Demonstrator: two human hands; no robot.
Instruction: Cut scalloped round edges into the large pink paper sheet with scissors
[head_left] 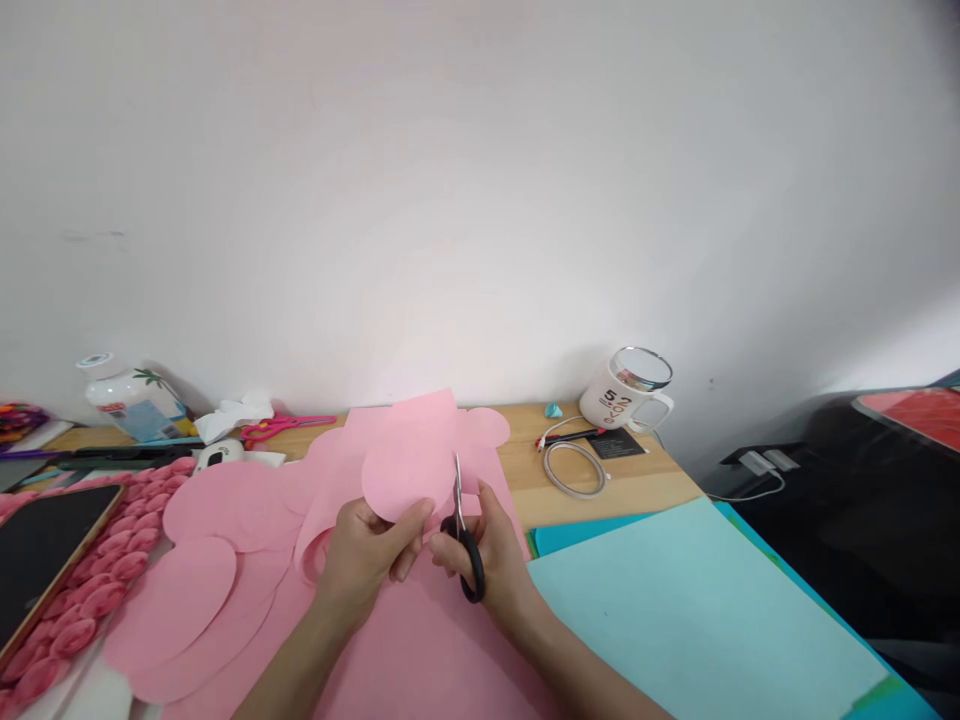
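Note:
My left hand [367, 555] pinches the lower edge of a rounded pink paper shape [405, 470] and holds it upright above the desk. My right hand [491, 555] grips black-handled scissors [465, 545], blades pointing up against the right edge of that shape. Under both hands lies a large pink paper sheet [420, 650]. Several cut pink petal shapes [195, 580] lie to the left of my left hand.
Light blue paper sheets [690, 610] lie at the right. A white mug [626, 395], a coiled white cable [576, 470] and a black card sit at the back right. Pink scissors [281, 427], a jar [131, 398] and a framed board edged with pink rosettes [52, 560] are left.

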